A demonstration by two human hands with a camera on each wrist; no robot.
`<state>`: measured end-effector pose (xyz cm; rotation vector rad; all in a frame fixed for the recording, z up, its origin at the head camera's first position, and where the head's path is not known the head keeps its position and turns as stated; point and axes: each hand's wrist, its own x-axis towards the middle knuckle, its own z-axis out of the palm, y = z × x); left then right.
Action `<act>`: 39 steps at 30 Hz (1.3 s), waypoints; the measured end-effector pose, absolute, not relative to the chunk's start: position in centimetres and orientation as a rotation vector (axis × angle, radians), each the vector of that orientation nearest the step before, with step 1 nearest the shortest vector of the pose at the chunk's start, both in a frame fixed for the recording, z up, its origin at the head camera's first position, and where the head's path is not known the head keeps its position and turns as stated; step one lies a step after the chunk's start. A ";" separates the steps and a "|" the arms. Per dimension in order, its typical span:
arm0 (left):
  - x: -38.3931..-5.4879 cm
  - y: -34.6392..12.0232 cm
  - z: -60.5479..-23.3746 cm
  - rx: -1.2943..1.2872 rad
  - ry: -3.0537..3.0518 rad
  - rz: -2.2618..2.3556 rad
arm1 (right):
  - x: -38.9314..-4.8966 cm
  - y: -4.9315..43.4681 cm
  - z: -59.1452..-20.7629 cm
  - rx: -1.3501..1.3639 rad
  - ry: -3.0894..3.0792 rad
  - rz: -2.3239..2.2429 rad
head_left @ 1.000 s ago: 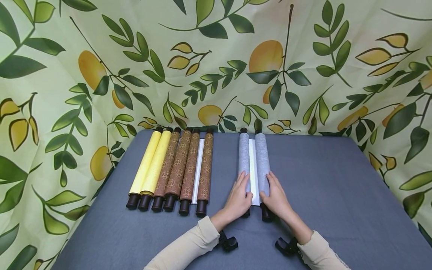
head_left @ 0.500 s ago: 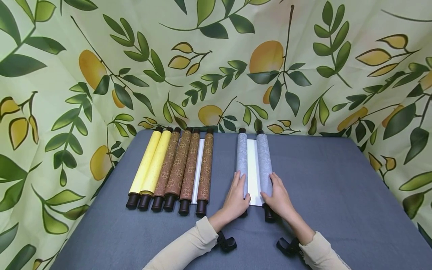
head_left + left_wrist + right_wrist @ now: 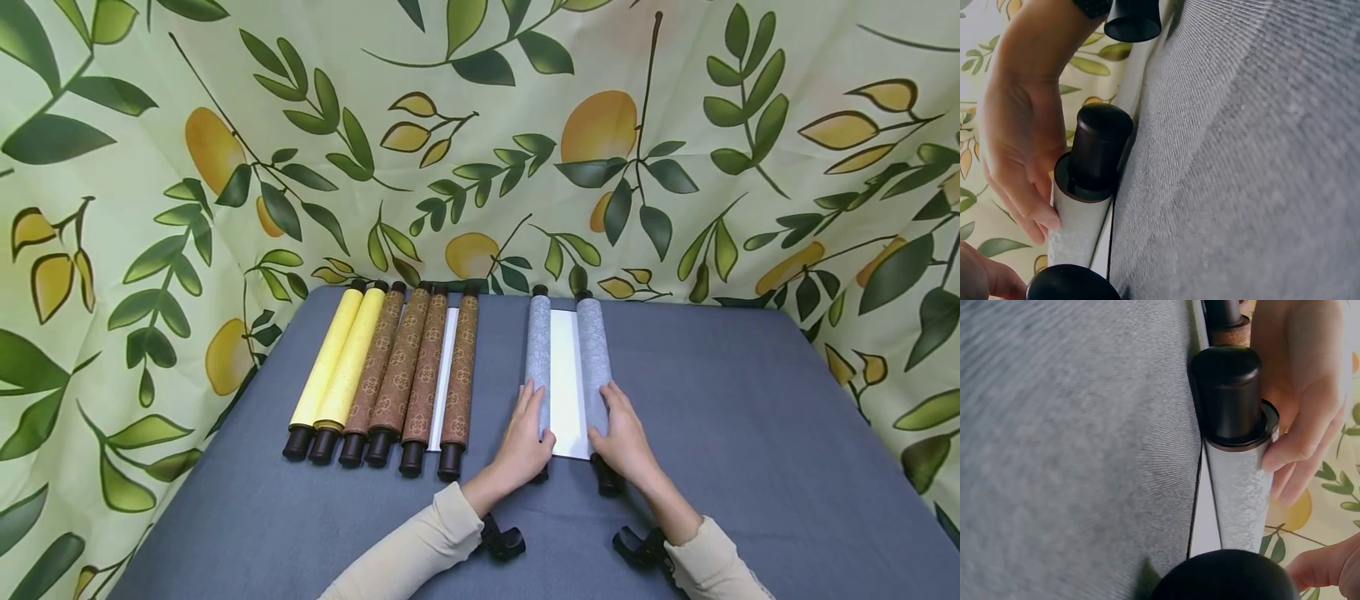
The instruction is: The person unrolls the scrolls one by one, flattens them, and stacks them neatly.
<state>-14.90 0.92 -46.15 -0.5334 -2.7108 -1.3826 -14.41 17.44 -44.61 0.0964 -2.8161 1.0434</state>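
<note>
Since the earlier frame, your right hand [image 3: 626, 435] has been shifting the right roller [image 3: 593, 346] outward, and the white paper [image 3: 567, 375] is now showing wider between it and the left roller [image 3: 537, 342]. You are grasping both: your left hand [image 3: 520, 437] is gripping the left roller, your right hand the right one, each near the black end closest to you. Both hands are pointing forward, with cream sleeves [image 3: 408, 546] slanting in from below and black wrist mounts [image 3: 504, 543] hanging under your wrists. Well to the left, four brown rollers [image 3: 460, 367] and two yellow rollers [image 3: 351, 367] are lying side by side. Everything is resting on a grey-blue cloth [image 3: 712, 417]; a leaf-and-fruit curtain [image 3: 517, 100] is enclosing the back and both sides.
</note>
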 end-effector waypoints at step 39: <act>-14.9 -0.4 -46.2 -0.513 -2.768 -1.456 | -14.8 18.8 -43.8 -0.094 -2.978 1.084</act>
